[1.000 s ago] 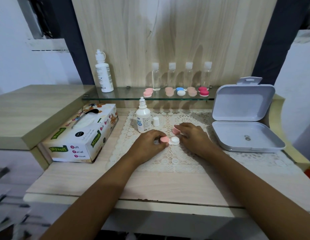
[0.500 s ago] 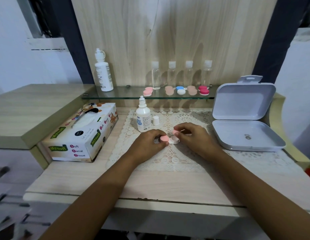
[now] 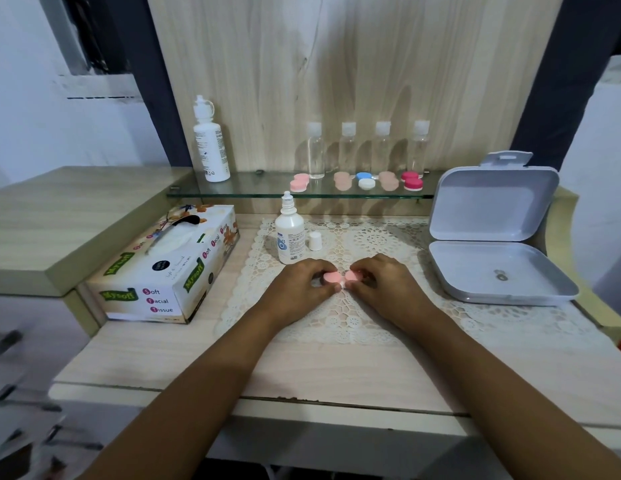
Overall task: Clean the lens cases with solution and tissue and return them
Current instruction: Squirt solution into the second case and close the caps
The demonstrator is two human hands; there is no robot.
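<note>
A lens case (image 3: pixel 341 278) with pink caps lies on the lace mat (image 3: pixel 340 317), its white body mostly hidden by my fingers. My left hand (image 3: pixel 304 284) grips the left pink cap (image 3: pixel 330 276). My right hand (image 3: pixel 383 285) pinches the right pink cap (image 3: pixel 353 275) over the case's other well. A small solution bottle (image 3: pixel 289 233) stands uncapped just behind my left hand, its white cap (image 3: pixel 315 241) beside it. A tissue box (image 3: pixel 165 268) sits to the left.
Several lens cases (image 3: pixel 366 181) lie on a glass shelf (image 3: pixel 253 188) in front of clear bottles (image 3: pixel 366 148); a tall white bottle (image 3: pixel 209 142) stands at its left end. An open grey plastic box (image 3: pixel 492 244) sits at the right. The desk's front edge is near my forearms.
My right hand has brought the loose pink cap down over the case's right well, covering the white well seen before. My left hand stays on the left cap.
</note>
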